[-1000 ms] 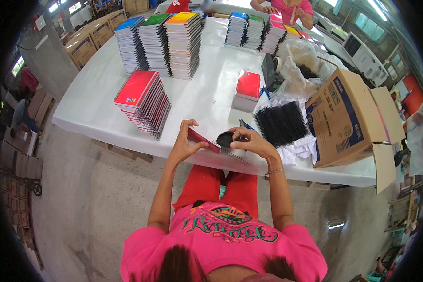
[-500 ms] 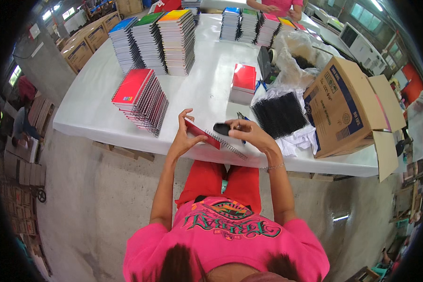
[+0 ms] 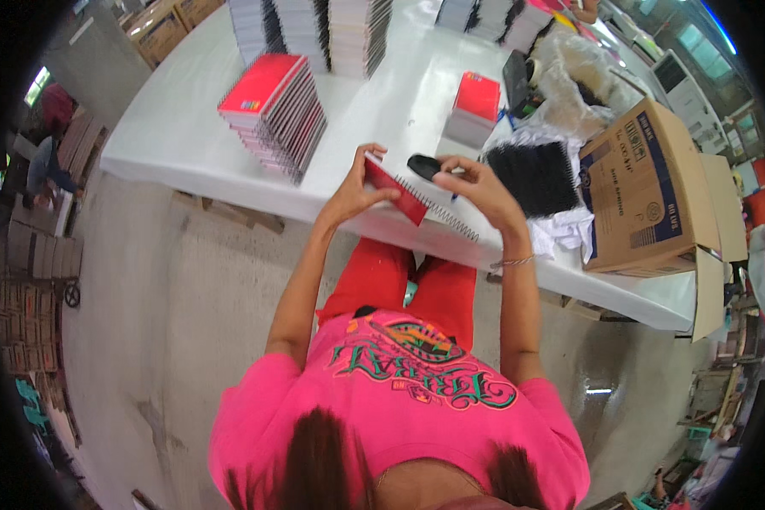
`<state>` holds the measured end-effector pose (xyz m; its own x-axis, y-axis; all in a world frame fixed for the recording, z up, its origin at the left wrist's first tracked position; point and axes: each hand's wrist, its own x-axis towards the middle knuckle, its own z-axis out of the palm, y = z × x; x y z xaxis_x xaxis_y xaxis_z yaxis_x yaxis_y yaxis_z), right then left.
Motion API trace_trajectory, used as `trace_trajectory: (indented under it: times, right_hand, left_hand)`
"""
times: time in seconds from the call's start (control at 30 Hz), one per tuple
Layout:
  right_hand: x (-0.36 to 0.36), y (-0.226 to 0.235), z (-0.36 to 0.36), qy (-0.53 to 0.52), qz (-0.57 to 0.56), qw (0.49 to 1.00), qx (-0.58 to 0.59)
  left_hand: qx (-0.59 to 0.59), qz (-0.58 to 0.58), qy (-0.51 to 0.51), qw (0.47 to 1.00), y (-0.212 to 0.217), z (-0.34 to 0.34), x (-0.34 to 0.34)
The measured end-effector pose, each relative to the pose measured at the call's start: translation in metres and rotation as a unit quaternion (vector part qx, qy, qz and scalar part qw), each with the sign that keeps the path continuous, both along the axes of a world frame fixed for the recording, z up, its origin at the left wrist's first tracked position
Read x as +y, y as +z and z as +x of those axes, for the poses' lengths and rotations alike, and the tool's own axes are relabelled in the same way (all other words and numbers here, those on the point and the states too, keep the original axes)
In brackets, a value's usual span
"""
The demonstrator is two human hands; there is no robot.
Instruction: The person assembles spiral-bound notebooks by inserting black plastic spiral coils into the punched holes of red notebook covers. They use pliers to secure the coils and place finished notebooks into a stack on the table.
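Note:
My left hand point(image 3: 357, 191) grips a small red-covered notebook point(image 3: 410, 206) near the table's front edge, thumb on the cover and fingers behind. A dark spiral wire coil point(image 3: 453, 221) runs along the notebook's edge, and its free end sticks out past the lower right corner. Pinched in my right hand point(image 3: 483, 189) is a black rounded disc-like tool point(image 3: 422, 167), close above the coil; whether it touches the wire I cannot tell. To the left stands a stack of red spiral notebooks point(image 3: 268, 89). Beyond my right hand lies a pile of black coils point(image 3: 531, 180).
On the white table point(image 3: 166, 140), a small stack of red-topped pads point(image 3: 476, 98) sits ahead of my hands. At the right stands an open cardboard box point(image 3: 642, 183), with a clear plastic bag point(image 3: 561, 72) behind it. Taller notebook stacks point(image 3: 357, 38) line the far side.
The view has tilted, so the table sits higher in it. Both hands keep their grips; the black tool now looks more tilted beside the coil.

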<state>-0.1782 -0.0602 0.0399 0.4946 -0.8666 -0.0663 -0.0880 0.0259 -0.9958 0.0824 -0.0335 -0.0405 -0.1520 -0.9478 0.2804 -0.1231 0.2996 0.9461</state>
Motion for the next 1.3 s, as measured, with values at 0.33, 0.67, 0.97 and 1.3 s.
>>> trace_trajectory:
  times: [0.33,0.67,0.97,1.3]
  right_hand:
    - [0.007,0.028,0.011,0.051,-0.125,0.98,0.146]
    - [-0.007,0.018,0.014,0.078,-0.011,0.992,0.095]
    - [0.006,0.043,0.026,0.1,-0.163,0.976,0.108]
    - [-0.008,0.028,0.032,0.041,-0.072,0.977,0.197]
  left_hand:
    - [0.034,0.005,-0.017,0.999,-0.004,-0.002,0.002]
    - [0.032,0.01,-0.016,0.999,-0.001,-0.002,0.002]
    - [0.006,0.001,-0.035,0.999,0.005,-0.004,0.001]
    - [0.042,-0.005,-0.038,0.998,0.004,0.001,-0.002]
